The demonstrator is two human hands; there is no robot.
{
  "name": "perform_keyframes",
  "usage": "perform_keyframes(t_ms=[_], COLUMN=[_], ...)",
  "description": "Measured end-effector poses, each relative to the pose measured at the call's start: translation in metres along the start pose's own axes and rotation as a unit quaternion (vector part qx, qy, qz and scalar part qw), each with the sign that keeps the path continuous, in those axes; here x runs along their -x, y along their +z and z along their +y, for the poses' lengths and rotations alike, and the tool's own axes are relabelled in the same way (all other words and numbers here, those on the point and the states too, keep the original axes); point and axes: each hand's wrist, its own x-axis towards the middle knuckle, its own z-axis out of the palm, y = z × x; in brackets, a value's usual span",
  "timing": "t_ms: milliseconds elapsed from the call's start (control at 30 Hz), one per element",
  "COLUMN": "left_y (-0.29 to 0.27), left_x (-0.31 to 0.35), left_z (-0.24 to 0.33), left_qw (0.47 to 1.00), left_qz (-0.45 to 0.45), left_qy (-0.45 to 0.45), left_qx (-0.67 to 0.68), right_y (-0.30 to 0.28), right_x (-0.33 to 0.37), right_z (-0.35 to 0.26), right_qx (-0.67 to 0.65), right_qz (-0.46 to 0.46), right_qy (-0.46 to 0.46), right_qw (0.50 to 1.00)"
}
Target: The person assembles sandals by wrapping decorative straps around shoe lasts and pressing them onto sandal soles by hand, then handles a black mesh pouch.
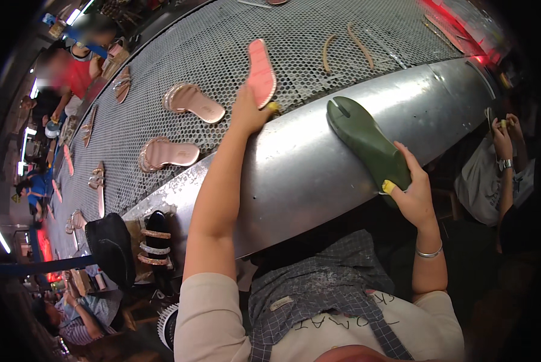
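we have our left hand [249, 113] out over the table [303, 75], at the near end of a pink sole [262, 72] with a pale beaded edge. its fingers sit on either side of that end, the yellow-wrapped thumb on the right, but we cannot tell whether they grip the sole or only touch it. the sole is over the grey mesh top, its far end pointing away from us.

our right hand [416, 192] has its fingers wrapped around the near end of a dark green shoe last [367, 137], grasping it, with another yellow wrap on the thumb. the last is above the curved metal edge [300, 169] of the table, its slotted end pointing away and to the left; we cannot tell whether it touches the metal.

left of our left hand we see two sandals with pinkish footbeds, the farther one [195, 102] and the nearer one [171, 154], both on the mesh. beyond the green last lie two thin tan strips [360, 45], apart from each other. near our left elbow stands a black form [160, 274] with three glittery bands across it, just beside a black padded piece [110, 247]. at the far right, a co-worker's hand [501, 137] shows, above a wrist with a silvery band.
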Motion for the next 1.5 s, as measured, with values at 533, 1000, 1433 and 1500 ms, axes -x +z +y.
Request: perform_keyframes(t_ms=[533, 1000, 1433, 1500], left_y=[-0.197, -0.165, -0.143, -0.151], left_x=[0.236, 0.229, 0.158, 0.151], left_z=[0.102, 0.148, 0.14, 0.129], left_qw=[0.46, 0.442, 0.197, 0.175], left_qz=[-0.024, -0.05, 0.008, -0.008], left_qy=[-0.104, -0.196, -0.349, -0.327], left_qx=[0.881, 0.874, 0.916, 0.928], right_y=[-0.015, 0.051, 0.09, 0.071], right_x=[0.063, 0.107, 0.026, 0.011], right_z=[0.018, -0.074, -0.038, -0.026], right_qx=[-0.01, -0.203, -0.535, -0.481], right_qz=[-0.09, -0.216, -0.277, -0.324], right_qy=[0.052, -0.059, 0.2, 0.039], right_qw=[0.995, 0.953, 0.773, 0.814])
